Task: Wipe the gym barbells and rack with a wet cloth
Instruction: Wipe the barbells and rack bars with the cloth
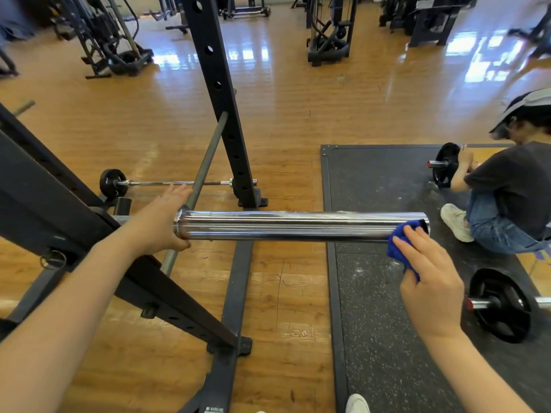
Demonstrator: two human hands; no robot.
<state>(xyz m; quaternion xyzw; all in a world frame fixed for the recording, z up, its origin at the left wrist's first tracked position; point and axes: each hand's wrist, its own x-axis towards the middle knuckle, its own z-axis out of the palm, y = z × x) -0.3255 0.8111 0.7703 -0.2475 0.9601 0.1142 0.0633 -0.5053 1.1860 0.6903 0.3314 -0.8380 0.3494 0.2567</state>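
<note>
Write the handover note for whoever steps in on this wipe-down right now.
Left hand: holds the barbell at the collar of the chrome sleeve, steadying it on the rack.
Right hand: grips the blue cloth, pressed against the outer end of the sleeve.
Done: cannot tell how much is wiped; the cloth is at the sleeve tip.
Left: the thin bar shaft, the rack uprights and base, the barbell on the floor behind the rack, and the plated barbell on the black mat. Another person crouches on the mat at a third barbell.
</note>
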